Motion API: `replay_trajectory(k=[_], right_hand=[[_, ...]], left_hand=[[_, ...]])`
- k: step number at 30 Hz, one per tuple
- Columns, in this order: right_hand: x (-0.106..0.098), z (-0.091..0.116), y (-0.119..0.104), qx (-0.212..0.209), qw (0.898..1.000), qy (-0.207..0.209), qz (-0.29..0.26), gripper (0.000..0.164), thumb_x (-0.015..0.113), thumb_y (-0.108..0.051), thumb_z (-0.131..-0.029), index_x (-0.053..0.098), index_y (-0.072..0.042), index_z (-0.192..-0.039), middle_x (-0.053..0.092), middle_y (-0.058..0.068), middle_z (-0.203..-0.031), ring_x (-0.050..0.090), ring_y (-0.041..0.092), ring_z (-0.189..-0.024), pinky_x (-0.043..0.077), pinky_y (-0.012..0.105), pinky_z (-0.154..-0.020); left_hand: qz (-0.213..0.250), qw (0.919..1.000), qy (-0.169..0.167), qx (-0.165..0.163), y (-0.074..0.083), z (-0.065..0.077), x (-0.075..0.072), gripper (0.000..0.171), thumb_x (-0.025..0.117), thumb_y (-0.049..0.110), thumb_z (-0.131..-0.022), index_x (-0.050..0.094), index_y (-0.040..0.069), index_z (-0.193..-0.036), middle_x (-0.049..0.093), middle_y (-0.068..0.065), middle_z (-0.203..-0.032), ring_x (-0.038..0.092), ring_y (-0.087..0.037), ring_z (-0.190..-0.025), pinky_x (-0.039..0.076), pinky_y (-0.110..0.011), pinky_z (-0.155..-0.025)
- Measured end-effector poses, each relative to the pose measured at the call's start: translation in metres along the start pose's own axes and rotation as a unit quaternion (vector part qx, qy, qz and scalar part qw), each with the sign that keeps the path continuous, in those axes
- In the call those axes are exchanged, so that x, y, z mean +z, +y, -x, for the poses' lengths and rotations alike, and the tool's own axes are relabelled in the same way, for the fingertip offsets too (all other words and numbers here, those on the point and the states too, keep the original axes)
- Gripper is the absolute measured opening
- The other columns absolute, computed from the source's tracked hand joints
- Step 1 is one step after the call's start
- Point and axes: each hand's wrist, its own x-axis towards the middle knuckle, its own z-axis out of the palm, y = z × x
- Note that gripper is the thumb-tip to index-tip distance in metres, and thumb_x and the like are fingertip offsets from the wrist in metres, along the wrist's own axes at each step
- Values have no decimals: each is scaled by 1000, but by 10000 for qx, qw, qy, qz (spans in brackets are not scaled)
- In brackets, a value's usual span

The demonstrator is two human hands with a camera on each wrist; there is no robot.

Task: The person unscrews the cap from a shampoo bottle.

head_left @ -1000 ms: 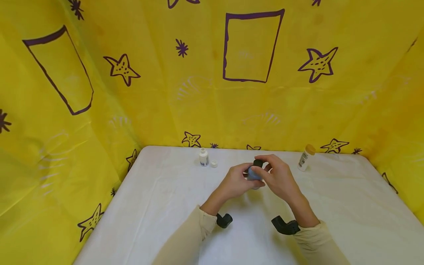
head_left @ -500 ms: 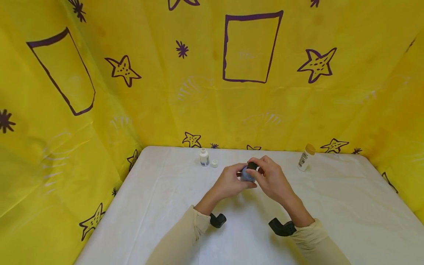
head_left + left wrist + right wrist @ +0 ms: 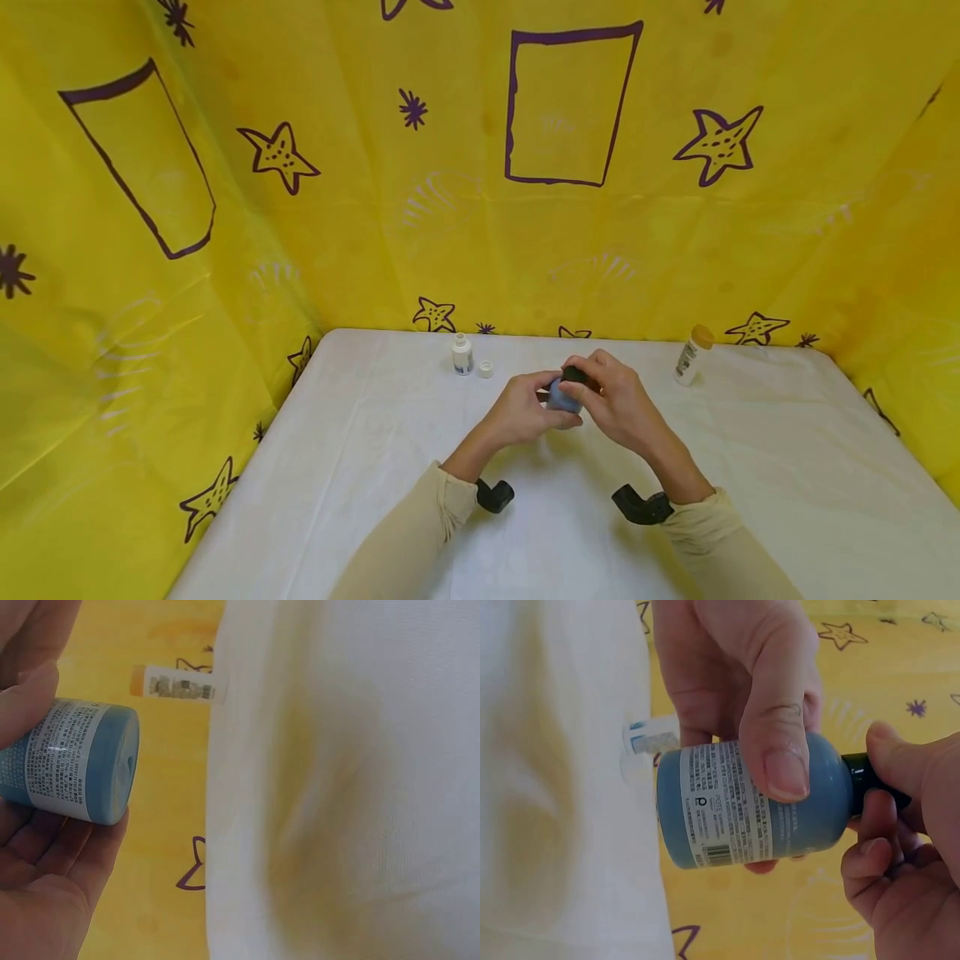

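Note:
A blue bottle (image 3: 727, 802) with a white printed label is held up off the table between both hands. My left hand (image 3: 521, 410) grips its body, thumb on one side and fingers on the other. With thumb and fingers, my right hand (image 3: 618, 406) pinches the black cap (image 3: 861, 776) on its neck. The left wrist view shows the bottle's flat base, while the cap is out of sight there. In the head view the fingers cover much of the bottle.
A small white bottle (image 3: 462, 357) stands uncapped at the back of the table (image 3: 390, 467), beside a loose white cap (image 3: 486, 369). Farther right stands a white bottle with an orange cap (image 3: 690, 358). Yellow patterned cloth (image 3: 450, 250) rises behind the table and on both sides.
Both hands and the blue bottle have shifted slightly left since a second ago. Over the last half second they have barely moved. The other bottles stay in place.

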Motion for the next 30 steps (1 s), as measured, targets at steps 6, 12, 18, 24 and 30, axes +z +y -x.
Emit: replay_trajectory(k=[6,12,18,24,30], right_hand=[[-4,2,2,16,9989,-297,-372,17,73,-9,-92,73,-14,-109,52,-7,-85,44,2,-71,42,20,-61],[-5,6,4,-38,9969,-568,-548,26,70,-6,-93,71,-8,-119,60,-2,-95,49,3,-79,46,21,-68],[-4,11,3,37,9949,-800,-621,41,61,-5,-100,60,-5,-141,66,7,-123,62,14,-101,53,24,-85],[-5,10,-1,355,9959,-674,-484,50,68,-13,-98,55,-7,-145,63,8,-125,52,7,-82,48,22,-70],[-4,8,-3,778,9966,-201,-167,42,79,-20,-90,63,-9,-127,62,6,-111,50,7,-75,46,23,-66]], left_hand=[[234,9991,-347,41,-1,0,-4,44,87,25,-80,70,18,-120,73,0,-114,70,-12,-101,56,-23,-88],[196,9986,-488,-63,-2,1,-4,49,88,24,-80,69,18,-124,72,0,-119,70,-10,-100,56,-21,-86],[45,9982,-594,-26,-2,1,-7,60,86,25,-82,63,18,-136,71,-2,-123,69,-8,-99,56,-20,-85],[83,9990,-434,-37,-1,2,-5,50,88,27,-80,69,19,-125,74,1,-114,70,-7,-96,56,-21,-85],[-13,9999,-118,16,0,3,0,40,89,31,-78,72,22,-113,76,6,-103,69,-4,-92,55,-21,-85]])
